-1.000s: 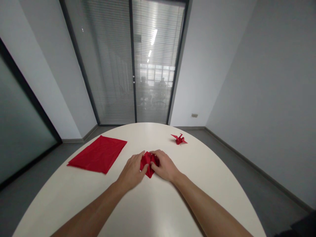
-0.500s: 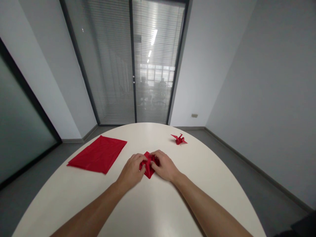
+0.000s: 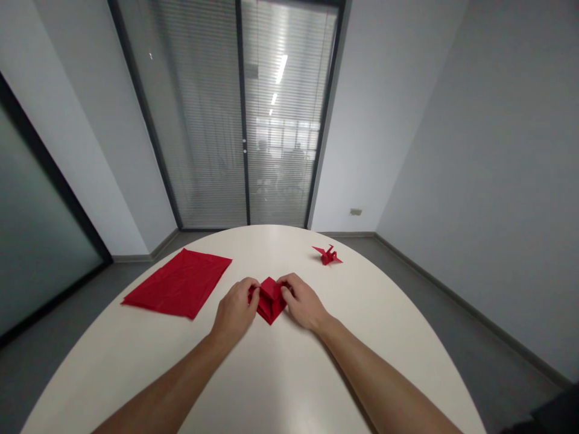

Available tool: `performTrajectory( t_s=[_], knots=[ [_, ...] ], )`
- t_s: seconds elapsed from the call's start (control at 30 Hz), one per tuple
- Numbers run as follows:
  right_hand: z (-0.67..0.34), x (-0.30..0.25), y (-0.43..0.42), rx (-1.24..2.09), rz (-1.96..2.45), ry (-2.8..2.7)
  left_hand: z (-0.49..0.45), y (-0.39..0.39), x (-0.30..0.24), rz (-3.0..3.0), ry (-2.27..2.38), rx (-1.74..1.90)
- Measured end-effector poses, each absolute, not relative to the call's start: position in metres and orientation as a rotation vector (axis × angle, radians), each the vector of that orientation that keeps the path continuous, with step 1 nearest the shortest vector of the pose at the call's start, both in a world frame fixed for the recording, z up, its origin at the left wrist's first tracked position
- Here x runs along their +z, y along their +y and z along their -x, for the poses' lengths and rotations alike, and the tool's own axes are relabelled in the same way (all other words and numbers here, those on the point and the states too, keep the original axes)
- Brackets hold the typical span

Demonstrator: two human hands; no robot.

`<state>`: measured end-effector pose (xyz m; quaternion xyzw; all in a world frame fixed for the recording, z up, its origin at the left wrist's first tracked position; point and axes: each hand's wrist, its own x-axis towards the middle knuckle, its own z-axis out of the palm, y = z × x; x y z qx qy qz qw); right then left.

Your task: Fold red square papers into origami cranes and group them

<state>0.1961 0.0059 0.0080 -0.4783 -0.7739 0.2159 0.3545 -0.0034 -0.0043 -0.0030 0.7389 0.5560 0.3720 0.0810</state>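
Note:
A small folded piece of red origami paper [image 3: 270,304] lies at the middle of the table, its layers parted into a shallow pocket. My left hand [image 3: 237,304] pinches its left corner between thumb and fingers. At the right corner, my right hand [image 3: 302,299] grips the paper the same way. Both pinched corners are partly hidden by the fingers. Beyond my right hand stands a finished red paper crane [image 3: 328,255], touched by neither hand. To the left lies a flat stack of red paper sheets [image 3: 178,283], apart from my left hand.
The round white table [image 3: 271,386] has a curved edge on both sides and at the back. Behind it are a glass partition with blinds [image 3: 284,169] and grey walls. Something dark [image 3: 554,413] shows at the lower right corner.
My hands have moved apart, the left one to the left. The folded paper between them has spread wider and shows more of its inner layers.

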Motion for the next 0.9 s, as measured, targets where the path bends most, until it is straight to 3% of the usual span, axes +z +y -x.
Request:
performTrajectory(
  t_s=[0.53, 0.9],
  knots=[
    [-0.1961, 0.0013, 0.0103, 0.423, 1.38, -1.906, 0.0026, -0.0064, 0.0014, -2.045, 1.826, 1.048],
    [-0.1972, 0.0028, 0.0102, 0.427, 1.405, -1.865, 0.0007, -0.0074, -0.0014, -2.133, 1.664, 1.108]
  ],
)
